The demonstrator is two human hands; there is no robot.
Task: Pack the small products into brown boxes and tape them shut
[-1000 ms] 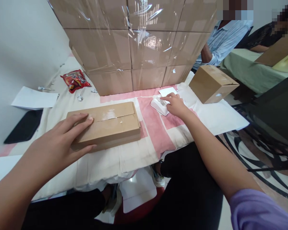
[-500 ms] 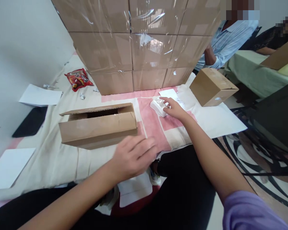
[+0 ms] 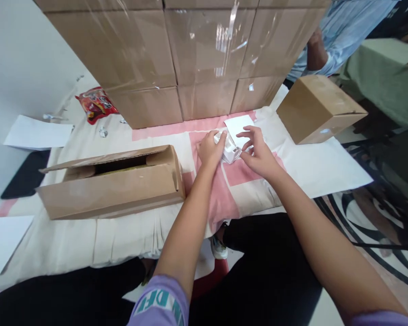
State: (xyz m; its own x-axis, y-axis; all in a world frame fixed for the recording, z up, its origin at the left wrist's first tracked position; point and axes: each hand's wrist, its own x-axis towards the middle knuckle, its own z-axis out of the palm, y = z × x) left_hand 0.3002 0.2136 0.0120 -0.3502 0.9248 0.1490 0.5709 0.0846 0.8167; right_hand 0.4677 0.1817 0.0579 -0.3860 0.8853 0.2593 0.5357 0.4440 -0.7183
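My left hand (image 3: 211,148) is closed around the near-left side of what looks like a small white tape dispenser (image 3: 230,150), which sits on the pink and cream cloth. Its thumb lies along the top; the other fingers are partly hidden behind it. Beside the dispenser's right end is my right hand (image 3: 258,151), fingers curved and apart, with the thumb close to that end. I can make out nothing between those fingers. A white sheet of paper (image 3: 240,124) lies just behind the dispenser. To the left stands a cardboard box (image 3: 112,192) with its top flap partly raised.
Film-wrapped stacked cartons (image 3: 207,54) rise at the back. Another closed carton (image 3: 319,111) stands at the right, near a person in a blue shirt (image 3: 347,36). Leftward are a red snack packet (image 3: 97,104), a dark flat object (image 3: 27,174), papers (image 3: 37,133) and crumpled scraps (image 3: 103,131).
My left hand has moved forward and right from the table's front edge onto the dispenser. My right hand has come off its top to its right end. The view has tilted down.
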